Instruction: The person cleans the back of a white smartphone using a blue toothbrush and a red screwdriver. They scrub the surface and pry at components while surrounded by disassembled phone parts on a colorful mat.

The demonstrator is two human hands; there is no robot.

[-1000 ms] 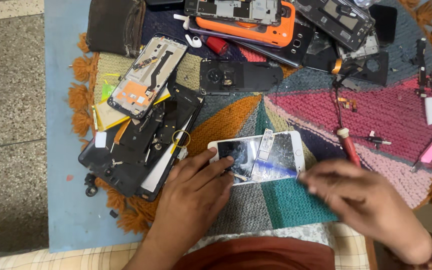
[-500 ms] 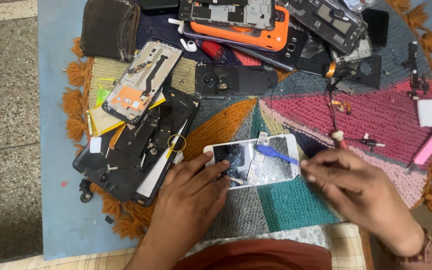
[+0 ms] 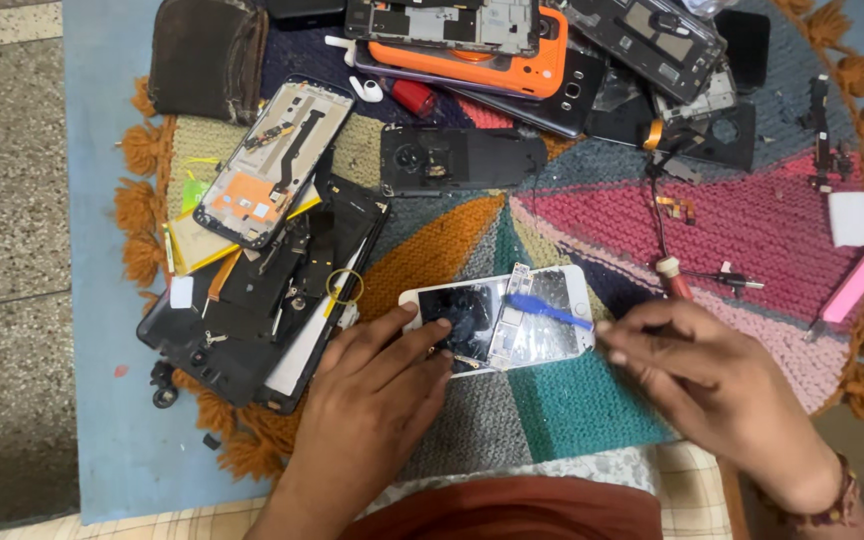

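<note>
white phone panel (image 3: 500,320) (glass cracked) under left hand (image 3: 372,395).

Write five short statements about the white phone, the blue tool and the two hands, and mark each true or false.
1. The left hand presses on the white phone. True.
2. The blue tool lies across the phone. True.
3. The right hand grips the blue tool. False; it is beside the phone's right end, apart from the tool.
4. The phone rests on bare floor. False; it lies on the knitted mat.
5. An orange phone frame lies at the top. True.
</note>
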